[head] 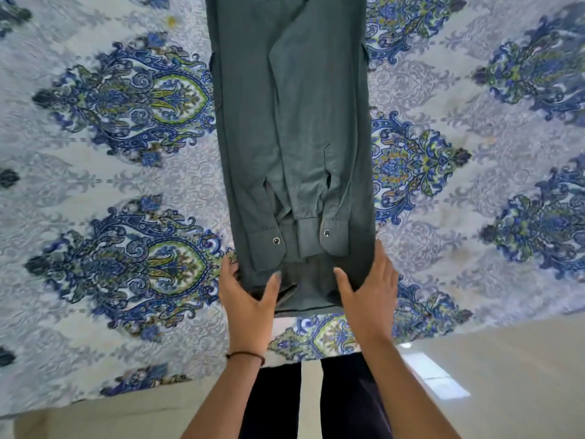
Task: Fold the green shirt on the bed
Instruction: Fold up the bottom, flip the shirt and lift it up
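Observation:
The green shirt point(294, 122) lies on the bed as a long narrow strip running away from me, both sleeves folded in over its middle, their buttoned cuffs near the hem. My left hand point(247, 299) grips the near left corner of the hem, thumb on top and fingers under the edge. My right hand point(370, 293) grips the near right corner the same way. The hem is slightly lifted and bunched between the two hands.
The bed carries a white sheet point(126, 172) with blue and green paisley medallions, spreading wide on both sides of the shirt. Its near edge point(316, 353) is just below my hands. Pale floor point(506, 375) and my dark trouser legs are beneath.

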